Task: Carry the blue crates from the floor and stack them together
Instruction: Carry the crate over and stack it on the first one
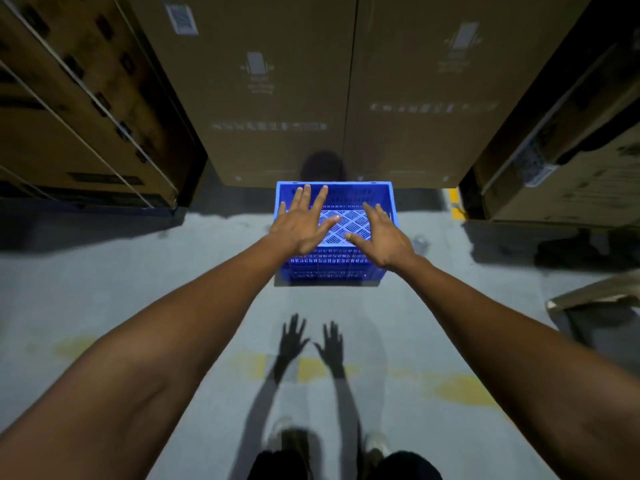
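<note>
**At the crate: reach begun, nothing lifted**

In front of the tall cardboard cartons, a single blue crate sits on the grey floor, its far rim close to the cartons' base. It looks empty, with a lattice bottom showing. Both arms stretch toward it: the left hand and the right hand hover above the crate's opening, fingers spread apart and gripping nothing (their shadows fall on the floor nearer than the crate). No other crate or stack is in view, so the carrying appears not yet started here; grasping the crate's sides, lifting and stacking all remain.
</note>
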Motion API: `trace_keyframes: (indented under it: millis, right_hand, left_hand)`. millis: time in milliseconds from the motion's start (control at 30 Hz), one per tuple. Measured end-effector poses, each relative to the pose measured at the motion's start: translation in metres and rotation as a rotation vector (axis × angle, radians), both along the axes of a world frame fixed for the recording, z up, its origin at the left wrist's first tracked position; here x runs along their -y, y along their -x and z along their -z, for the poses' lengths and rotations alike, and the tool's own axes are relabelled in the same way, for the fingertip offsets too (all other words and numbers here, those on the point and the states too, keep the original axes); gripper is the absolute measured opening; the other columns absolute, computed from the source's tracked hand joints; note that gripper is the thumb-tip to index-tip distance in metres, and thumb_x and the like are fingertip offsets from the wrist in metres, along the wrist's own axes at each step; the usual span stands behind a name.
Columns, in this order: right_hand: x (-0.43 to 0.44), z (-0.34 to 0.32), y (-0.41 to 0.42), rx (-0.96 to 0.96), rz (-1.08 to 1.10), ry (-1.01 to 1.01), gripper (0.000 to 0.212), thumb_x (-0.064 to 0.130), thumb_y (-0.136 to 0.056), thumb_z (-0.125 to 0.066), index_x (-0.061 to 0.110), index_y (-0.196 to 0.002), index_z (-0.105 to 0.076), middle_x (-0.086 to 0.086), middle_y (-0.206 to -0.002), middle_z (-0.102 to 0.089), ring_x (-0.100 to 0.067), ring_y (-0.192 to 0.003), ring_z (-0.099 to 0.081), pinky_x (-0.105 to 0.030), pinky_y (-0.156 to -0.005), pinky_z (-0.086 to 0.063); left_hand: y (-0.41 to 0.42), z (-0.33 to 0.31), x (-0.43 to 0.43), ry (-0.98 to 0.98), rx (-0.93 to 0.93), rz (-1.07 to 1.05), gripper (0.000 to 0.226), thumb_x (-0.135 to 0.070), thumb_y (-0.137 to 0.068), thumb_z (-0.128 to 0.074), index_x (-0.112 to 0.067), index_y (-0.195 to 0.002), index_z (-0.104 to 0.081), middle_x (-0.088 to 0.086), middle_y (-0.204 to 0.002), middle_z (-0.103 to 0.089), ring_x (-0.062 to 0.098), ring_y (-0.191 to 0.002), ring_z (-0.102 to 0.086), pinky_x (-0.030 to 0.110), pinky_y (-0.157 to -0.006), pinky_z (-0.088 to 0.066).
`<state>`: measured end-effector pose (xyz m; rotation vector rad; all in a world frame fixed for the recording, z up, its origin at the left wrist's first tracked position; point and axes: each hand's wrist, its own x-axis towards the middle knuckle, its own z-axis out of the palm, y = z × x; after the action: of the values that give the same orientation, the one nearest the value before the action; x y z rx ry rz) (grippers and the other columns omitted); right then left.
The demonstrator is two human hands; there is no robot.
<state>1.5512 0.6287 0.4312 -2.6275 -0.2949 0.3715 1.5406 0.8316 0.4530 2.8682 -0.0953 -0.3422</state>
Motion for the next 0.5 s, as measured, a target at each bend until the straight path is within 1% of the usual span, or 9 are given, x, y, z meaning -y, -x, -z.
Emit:
trace_keyframes:
  millis: [133, 267, 433, 500]
  right_hand:
    - [0.021, -0.06, 0.046, 0.095, 0.048, -0.085, 0.087, 0.069, -0.087, -0.048, 0.025, -0.155, -0.016, -0.004, -0.162, -0.021, -0.024, -0.148, -0.022, -0.049, -0.11, -0.038]
    - [0.05, -0.09, 0.081, 0.168, 0.027, -0.124, 0.084, 0.066, -0.087, -0.051, 0.025, -0.153, -0.018, -0.004, -0.16, -0.026, -0.025, -0.144, -0.032, -0.049, -0.107, -0.042]
    - [0.092, -0.117, 0.112, 0.206, -0.103, -0.136, 0.086, 0.061, -0.089, -0.054, 0.022, -0.155, -0.016, -0.005, -0.161, -0.024, -0.025, -0.145, -0.03, -0.05, -0.11, -0.038]
    - [0.103, -0.127, 0.128, 0.218, -0.143, -0.131, 0.084, 0.057, -0.09, -0.056, 0.021, -0.155, -0.016, -0.005, -0.162, -0.022, -0.024, -0.146, -0.027, -0.048, -0.112, -0.036]
  left_hand:
    - [0.05, -0.065, 0.013, -0.009, 0.091, 0.0, 0.076, -0.067, -0.095, -0.018, -0.027, -0.155, 0.002, 0.009, -0.164, 0.003, 0.024, -0.151, 0.003, 0.052, -0.12, -0.009]
    - [0.103, -0.092, 0.038, -0.017, 0.174, -0.024, 0.074, -0.065, -0.096, -0.019, -0.025, -0.156, -0.004, 0.009, -0.164, -0.002, 0.024, -0.151, -0.001, 0.049, -0.12, -0.011]
    - [0.162, -0.098, 0.083, -0.065, 0.201, -0.124, 0.072, -0.062, -0.097, -0.026, -0.026, -0.156, -0.007, 0.01, -0.164, 0.001, 0.028, -0.151, 0.001, 0.05, -0.12, -0.013]
    - [0.185, -0.104, 0.101, -0.063, 0.205, -0.184, 0.072, -0.062, -0.097, -0.028, -0.026, -0.156, -0.009, 0.011, -0.164, 0.001, 0.031, -0.15, 0.0, 0.05, -0.12, -0.014]
